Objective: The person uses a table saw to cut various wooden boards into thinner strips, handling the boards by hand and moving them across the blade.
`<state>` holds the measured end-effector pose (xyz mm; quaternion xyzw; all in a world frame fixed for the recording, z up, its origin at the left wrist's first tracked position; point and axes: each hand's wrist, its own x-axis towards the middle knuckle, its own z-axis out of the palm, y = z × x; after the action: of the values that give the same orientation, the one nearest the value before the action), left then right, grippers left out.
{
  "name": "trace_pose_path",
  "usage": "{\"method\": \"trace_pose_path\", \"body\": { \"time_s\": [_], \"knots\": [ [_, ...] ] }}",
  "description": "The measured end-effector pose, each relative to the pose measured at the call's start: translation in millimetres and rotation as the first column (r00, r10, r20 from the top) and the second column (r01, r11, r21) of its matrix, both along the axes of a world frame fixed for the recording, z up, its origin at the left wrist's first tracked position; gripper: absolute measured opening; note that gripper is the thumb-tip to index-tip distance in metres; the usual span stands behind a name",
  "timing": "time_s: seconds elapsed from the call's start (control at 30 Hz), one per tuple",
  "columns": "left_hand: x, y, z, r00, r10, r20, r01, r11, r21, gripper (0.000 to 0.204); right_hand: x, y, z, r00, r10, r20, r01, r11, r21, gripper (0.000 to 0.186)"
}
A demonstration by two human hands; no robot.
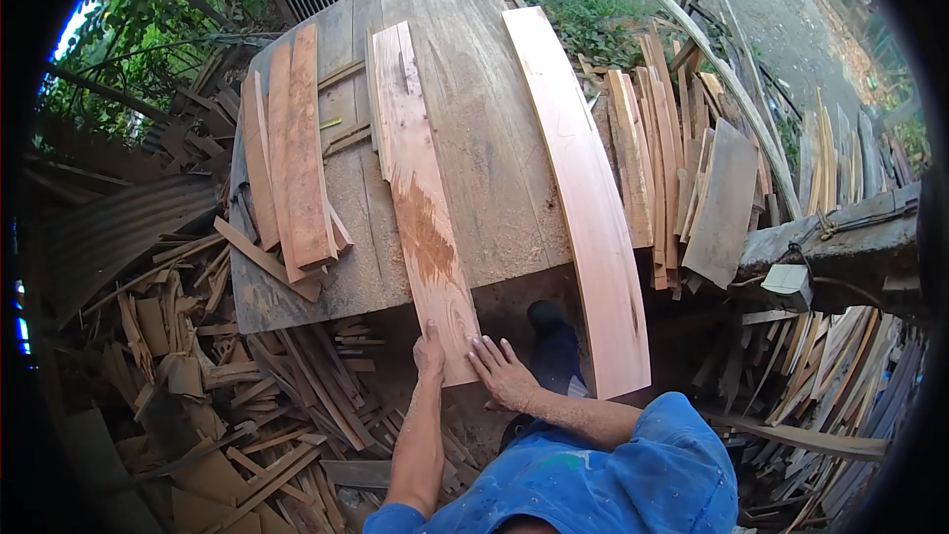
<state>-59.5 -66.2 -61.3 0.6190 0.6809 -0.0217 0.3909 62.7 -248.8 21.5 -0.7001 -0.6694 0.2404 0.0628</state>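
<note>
A long wooden plank [420, 188] lies lengthwise on the worn wooden table [484, 119], its near end jutting past the front edge. Its face is pale with a rough brown patch, and its left edge is uneven. My left hand [431, 354] is closed on the left edge near that end, thumb up along the side. Against the right edge rests my right hand [502, 374], fingers stretched out and spread. A second, smoother pale plank [583, 198] lies to the right, its near end also overhanging the table.
Several reddish-brown boards [301, 148] are stacked on the table's left, beside thin strips and a small yellow object [331, 124]. Sawdust dusts the tabletop. Offcuts [198, 376] pile up on the lower left; upright boards [652, 138] lean at the right, near a thick beam [840, 237].
</note>
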Motion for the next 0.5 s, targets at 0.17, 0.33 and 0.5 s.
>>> {"method": "trace_pose_path", "body": {
  "time_s": [0.17,0.33,0.5],
  "knots": [
    [12.8,13.6,-3.5,0.999,-0.033,-0.012,0.033,0.999,0.024,0.082,11.6,15.1,-25.6,0.993,-0.100,0.061,0.092,0.989,0.120,0.105],
    [18.6,30.8,-15.3,0.999,0.020,0.050,-0.021,1.000,0.018,0.086,33.5,50.6,-42.5,0.981,-0.127,0.150,0.088,0.966,0.244,0.085],
    [33.1,45.8,-5.4,0.998,0.055,-0.032,-0.056,0.998,-0.027,0.093,42.6,67.8,-45.8,0.979,-0.096,0.182,0.052,0.971,0.233,0.061]
  ]
}}
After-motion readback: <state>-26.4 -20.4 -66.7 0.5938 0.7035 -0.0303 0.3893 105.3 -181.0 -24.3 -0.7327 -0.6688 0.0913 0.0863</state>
